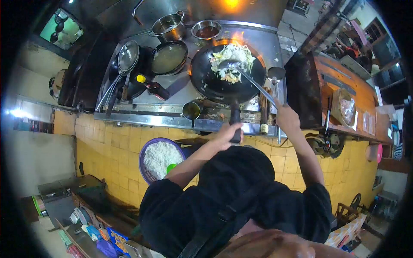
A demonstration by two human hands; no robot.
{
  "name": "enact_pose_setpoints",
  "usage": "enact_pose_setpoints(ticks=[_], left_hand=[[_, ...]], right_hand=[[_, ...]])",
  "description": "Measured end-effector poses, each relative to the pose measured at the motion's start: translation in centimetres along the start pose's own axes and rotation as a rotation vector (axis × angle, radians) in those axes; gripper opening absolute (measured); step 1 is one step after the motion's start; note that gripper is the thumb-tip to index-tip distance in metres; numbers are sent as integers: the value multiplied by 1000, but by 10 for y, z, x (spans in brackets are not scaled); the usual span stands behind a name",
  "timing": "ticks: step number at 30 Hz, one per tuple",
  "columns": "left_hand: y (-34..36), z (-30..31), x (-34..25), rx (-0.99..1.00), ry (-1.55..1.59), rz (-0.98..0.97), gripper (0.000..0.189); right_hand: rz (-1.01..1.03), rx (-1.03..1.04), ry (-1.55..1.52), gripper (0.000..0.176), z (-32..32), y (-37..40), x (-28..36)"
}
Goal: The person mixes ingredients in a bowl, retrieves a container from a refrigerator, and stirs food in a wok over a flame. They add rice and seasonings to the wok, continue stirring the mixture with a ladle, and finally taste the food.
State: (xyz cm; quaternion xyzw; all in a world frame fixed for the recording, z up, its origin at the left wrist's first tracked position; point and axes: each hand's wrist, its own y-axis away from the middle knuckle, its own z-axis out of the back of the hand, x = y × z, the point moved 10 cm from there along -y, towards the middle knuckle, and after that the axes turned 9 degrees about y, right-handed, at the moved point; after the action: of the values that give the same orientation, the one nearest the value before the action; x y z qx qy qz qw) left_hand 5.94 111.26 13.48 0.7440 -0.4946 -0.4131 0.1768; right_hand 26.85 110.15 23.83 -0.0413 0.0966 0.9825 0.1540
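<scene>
A black wok (202,76) sits over a burner, with orange flames licking its far rim. Shredded vegetables and pale grains, perhaps rice, are heaped in the food mound (236,55) towards its far side. My left hand (227,136) is wrapped round the wok's dark handle, near its end. In my right hand (287,119) is the long metal shaft of a ladle (254,84). The ladle's bowl rests against the food. Another long-handled metal utensil (276,74) lies just right of the wok.
On the steel stove (172,92) stand a steel pot (167,28), a bowl of reddish liquid (206,31), a pan of cloudy liquid (169,58) and a dark sauce bottle (155,89). Strainers (128,56) lie left. A purple basket of white rice (161,159) is below my left arm.
</scene>
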Motion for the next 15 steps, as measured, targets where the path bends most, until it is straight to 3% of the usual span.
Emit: enact_pose_setpoints(ticks=[3,4,5,8,10,12,13,14,15], left_hand=[[-27,13,-24,19,-38,-152,12],[-60,33,-35,46,-109,-314,14],[-90,54,-39,13,-146,-330,14],[-127,72,-47,-44,-166,-372,16],[-135,84,-46,-76,-147,-406,18],[-133,86,-54,-133,-388,-448,29],[-116,86,-62,-251,-630,-545,36],[-83,79,-68,-375,-874,-636,43],[-83,91,-56,-336,-914,-569,51]], right_hand=[[3,-44,-170,58,30,12,-20],[35,-57,-242,52,26,13,-20],[64,-73,-314,47,23,11,-17],[82,-55,-489,38,-34,-37,11],[-40,376,-827,36,-131,-80,33],[-56,440,-931,37,-105,-102,37],[-86,500,-1047,39,-95,-113,41],[-19,257,-1113,43,-74,-139,28],[132,144,-1331,47,18,-120,36]])
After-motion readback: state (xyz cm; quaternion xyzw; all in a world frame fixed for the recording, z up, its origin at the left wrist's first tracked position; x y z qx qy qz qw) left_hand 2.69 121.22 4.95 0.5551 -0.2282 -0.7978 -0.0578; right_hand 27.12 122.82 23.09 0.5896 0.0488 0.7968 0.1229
